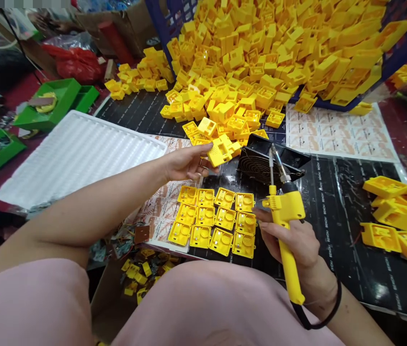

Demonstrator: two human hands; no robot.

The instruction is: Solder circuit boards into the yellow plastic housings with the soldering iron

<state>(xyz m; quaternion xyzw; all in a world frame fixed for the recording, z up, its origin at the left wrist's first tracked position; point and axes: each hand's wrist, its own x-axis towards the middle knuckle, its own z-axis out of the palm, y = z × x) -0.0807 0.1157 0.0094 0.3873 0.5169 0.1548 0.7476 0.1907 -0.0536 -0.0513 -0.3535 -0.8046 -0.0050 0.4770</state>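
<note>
My left hand (pixel 185 163) reaches forward and pinches a yellow plastic box part (pixel 218 153) at the near edge of a big heap of the same yellow parts (pixel 261 62). My right hand (pixel 291 240) is closed round the handle of a yellow soldering gun (pixel 285 216), its metal tip pointing up toward a small black fan (pixel 264 161). Between the hands, a grid of several open yellow shells (pixel 214 223) lies face up on the black mat.
A white ribbed tray (pixel 77 154) lies at the left, green bins (pixel 59 101) behind it. A blue crate (pixel 398 53) spills the heap. More yellow housings (pixel 398 216) sit at the right. A box of small yellow pieces (pixel 141 274) is near my lap.
</note>
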